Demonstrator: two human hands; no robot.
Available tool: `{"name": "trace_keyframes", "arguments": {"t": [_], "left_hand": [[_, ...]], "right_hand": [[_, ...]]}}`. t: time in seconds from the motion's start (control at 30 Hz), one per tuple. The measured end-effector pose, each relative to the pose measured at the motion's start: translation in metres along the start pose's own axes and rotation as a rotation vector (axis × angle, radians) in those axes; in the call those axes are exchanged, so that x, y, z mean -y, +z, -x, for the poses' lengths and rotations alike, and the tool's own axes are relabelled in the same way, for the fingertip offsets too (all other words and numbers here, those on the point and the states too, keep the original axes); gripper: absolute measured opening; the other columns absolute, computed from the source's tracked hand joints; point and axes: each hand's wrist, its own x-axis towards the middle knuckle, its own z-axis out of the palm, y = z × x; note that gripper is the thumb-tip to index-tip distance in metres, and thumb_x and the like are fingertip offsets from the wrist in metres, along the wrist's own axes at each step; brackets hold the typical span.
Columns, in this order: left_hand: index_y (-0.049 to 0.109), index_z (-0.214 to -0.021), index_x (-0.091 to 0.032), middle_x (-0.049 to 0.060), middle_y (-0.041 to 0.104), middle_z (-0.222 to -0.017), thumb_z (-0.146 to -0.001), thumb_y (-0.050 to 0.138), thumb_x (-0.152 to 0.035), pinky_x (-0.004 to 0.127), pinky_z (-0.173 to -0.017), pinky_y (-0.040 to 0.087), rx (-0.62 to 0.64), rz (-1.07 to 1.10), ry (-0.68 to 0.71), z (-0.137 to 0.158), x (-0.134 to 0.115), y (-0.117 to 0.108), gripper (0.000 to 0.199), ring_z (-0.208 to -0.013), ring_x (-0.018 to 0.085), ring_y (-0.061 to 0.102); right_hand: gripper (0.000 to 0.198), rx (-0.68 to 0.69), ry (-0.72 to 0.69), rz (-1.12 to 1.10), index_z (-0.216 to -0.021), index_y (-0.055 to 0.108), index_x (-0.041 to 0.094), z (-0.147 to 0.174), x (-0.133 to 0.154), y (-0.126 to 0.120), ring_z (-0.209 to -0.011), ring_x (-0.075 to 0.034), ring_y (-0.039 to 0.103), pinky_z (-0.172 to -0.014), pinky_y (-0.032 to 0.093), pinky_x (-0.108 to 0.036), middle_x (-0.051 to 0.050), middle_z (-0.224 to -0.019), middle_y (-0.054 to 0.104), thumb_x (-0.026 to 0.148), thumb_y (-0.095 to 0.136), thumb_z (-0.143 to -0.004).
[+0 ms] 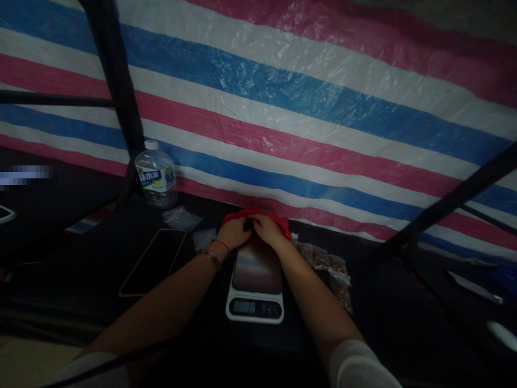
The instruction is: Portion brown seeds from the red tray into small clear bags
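Observation:
A red bag (284, 222), probably plastic, lies just behind a white digital kitchen scale (255, 312). My left hand (235, 233) and my right hand (265, 228) meet at it, fingers curled in on its near edge. A small dark patch shows between the fingertips; I cannot make out what it is. The scale's platform is dark and shiny, and its lit display reads a small number. Small clear zip bags (313, 254) filled with brown bits lie right of my right forearm. Flat clear bags (204, 238) lie beside my left hand.
On the black table a phone (155, 264) lies left of my left arm. A large clear plastic bottle (157, 178) with a label stands at the back left, near a black frame post (115, 81). Behind everything hangs a striped tarp (283, 108).

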Motion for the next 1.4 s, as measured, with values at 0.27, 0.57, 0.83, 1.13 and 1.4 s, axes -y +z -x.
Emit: {"name": "trace_keyframes", "arguments": {"t": [0.27,0.57,0.83,1.13,1.4], "left_hand": [[0.059,-0.115,-0.019,0.009,0.07,-0.098,-0.083,0.053,-0.039,0.029,-0.081,0.05,-0.028,0.052,0.016,-0.001,0.002,0.003,0.039,-0.092,0.022,0.067],[0.059,-0.117,-0.019,0.008,0.071,-0.095,-0.083,0.053,-0.039,0.029,-0.077,0.05,-0.081,0.046,0.013,0.001,0.001,0.0,0.04,-0.088,0.023,0.068],[0.061,-0.114,-0.019,0.008,0.071,-0.093,-0.084,0.051,-0.039,0.03,-0.074,0.051,-0.142,0.081,0.035,-0.001,0.005,0.001,0.038,-0.085,0.024,0.068],[0.059,-0.117,-0.018,0.008,0.072,-0.093,-0.082,0.053,-0.038,0.03,-0.074,0.051,-0.136,0.082,0.041,-0.001,0.005,0.003,0.04,-0.086,0.024,0.068],[0.058,-0.122,-0.022,0.006,0.071,-0.099,-0.081,0.054,-0.034,0.028,-0.081,0.051,-0.121,0.122,0.073,0.001,0.003,0.0,0.042,-0.09,0.021,0.067]], "right_hand": [[0.024,-0.055,0.076,0.014,-0.1,0.07,0.017,-0.003,-0.007,0.002,-0.096,-0.017,0.065,-0.091,0.047,-0.029,-0.006,-0.103,0.071,0.008,0.053,-0.084],[0.029,-0.02,-0.004,0.026,-0.098,0.071,0.018,-0.003,-0.008,-0.004,-0.095,-0.017,0.065,-0.089,0.048,-0.029,-0.006,-0.102,0.071,0.005,0.049,-0.083],[0.027,-0.047,-0.001,0.022,-0.099,0.07,0.016,-0.002,-0.005,-0.008,-0.094,-0.018,0.064,-0.091,0.047,-0.032,-0.008,-0.1,0.071,0.008,0.048,-0.085],[0.033,-0.044,-0.003,-0.055,-0.105,0.069,0.018,-0.002,-0.009,-0.004,-0.099,-0.018,0.064,-0.092,0.047,-0.031,-0.007,-0.107,0.07,0.005,0.047,-0.083],[0.023,-0.115,0.098,-0.07,-0.102,0.069,0.017,-0.001,-0.009,-0.002,-0.092,-0.019,0.065,-0.085,0.049,-0.033,-0.007,-0.1,0.071,0.016,0.055,-0.084]]}}
